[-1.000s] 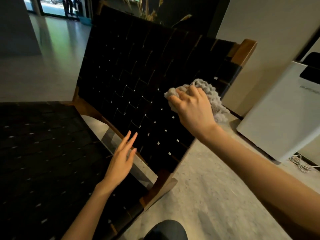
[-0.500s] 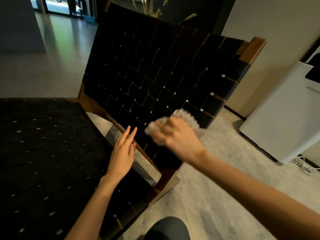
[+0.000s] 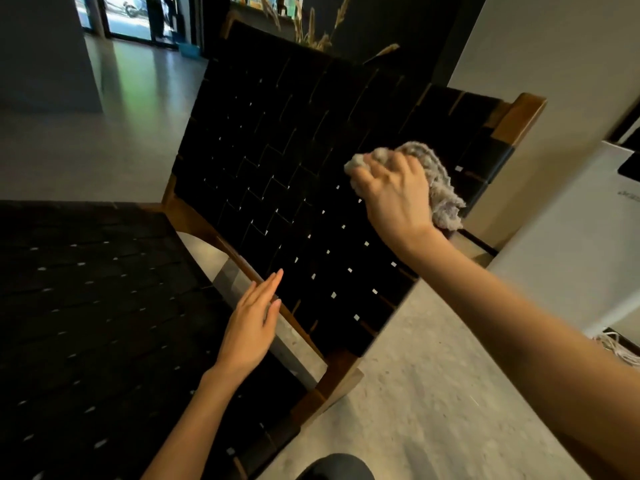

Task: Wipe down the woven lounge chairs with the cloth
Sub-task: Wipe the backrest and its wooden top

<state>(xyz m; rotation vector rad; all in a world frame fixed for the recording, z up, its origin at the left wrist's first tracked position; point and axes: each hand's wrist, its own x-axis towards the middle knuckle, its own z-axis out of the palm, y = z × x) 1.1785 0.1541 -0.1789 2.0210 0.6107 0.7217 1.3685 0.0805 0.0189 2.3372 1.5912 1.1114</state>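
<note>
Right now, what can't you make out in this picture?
Head view only.
Part of the backrest: covered by the cloth and right hand.
The white appliance: cut off by the right edge; lettering too small.
The seat: runs off the left and bottom edges.
The left hand: whether it touches the frame is unclear.
</note>
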